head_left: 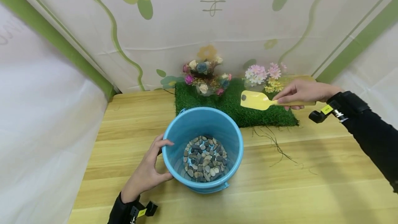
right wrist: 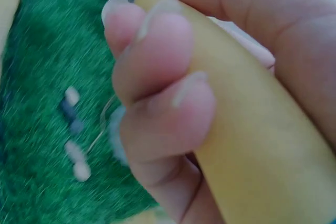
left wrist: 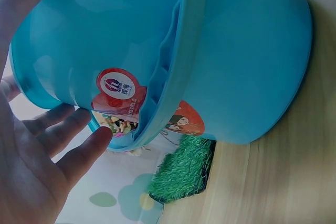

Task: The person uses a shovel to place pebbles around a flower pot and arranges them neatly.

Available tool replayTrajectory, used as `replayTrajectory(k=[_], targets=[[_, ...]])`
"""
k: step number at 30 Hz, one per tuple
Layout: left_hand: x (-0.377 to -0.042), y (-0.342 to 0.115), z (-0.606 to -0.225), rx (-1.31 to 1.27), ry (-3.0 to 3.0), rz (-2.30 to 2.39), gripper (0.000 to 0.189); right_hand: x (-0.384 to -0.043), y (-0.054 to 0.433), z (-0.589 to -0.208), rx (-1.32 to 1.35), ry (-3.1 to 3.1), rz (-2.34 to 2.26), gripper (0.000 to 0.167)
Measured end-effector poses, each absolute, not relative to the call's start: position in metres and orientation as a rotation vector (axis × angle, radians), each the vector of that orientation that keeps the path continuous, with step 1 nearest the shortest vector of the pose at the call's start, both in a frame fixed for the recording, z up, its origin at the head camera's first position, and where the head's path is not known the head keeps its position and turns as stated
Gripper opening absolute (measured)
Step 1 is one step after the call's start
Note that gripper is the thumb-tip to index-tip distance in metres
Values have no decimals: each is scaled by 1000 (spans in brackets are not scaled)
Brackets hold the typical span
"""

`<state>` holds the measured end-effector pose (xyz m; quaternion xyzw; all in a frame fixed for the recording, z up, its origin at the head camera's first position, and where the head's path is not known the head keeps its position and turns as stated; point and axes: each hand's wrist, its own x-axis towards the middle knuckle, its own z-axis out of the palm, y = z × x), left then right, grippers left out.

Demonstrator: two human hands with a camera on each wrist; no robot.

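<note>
A blue bucket (head_left: pixel 203 113) stands on the table, with many grey and tan pebbles (head_left: pixel 205 160) spread over its bottom. My left hand (head_left: pixel 149 168) holds the bucket's left side, a finger over the rim and the thumb against the outside. At the right, my right hand (head_left: pixel 298 94) grips the handle (right wrist: pixel 247 129) of a yellow toy shovel (head_left: pixel 255 101). One dark pebble (head_left: pixel 244 97) lies on the shovel's blade, which is above the green grass mat (head_left: pixel 199 101). In the right wrist view a few small pebbles (right wrist: pixel 77 161) show on the mat beneath the fingers.
Two bunches of artificial flowers, one mixed (head_left: pixel 203 75) and one pink and white (head_left: pixel 258 73), stand on the mat. Thin dark strands (head_left: pixel 276 144) lie on the wooden table (head_left: pixel 298 189). A printed white curtain (head_left: pixel 174 20) hangs behind.
</note>
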<state>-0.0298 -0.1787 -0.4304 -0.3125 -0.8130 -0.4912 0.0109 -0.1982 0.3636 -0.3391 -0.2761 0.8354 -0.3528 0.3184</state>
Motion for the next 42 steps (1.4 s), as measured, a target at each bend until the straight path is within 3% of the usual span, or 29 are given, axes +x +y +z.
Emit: replayTrajectory(k=[8, 16, 42], targets=[[-30, -179, -433, -995, -2519, -1542, 73, -202, 386, -382, -612, 2132, -981, 36], [-29, -179, -433, -985, -2527, -1549, 74, -208, 386, -401, -490, 2184, -903, 38], [-32, -180, -434, -984, -2521, -1547, 73, -223, 340, -365, -295, 2166, -658, 30]])
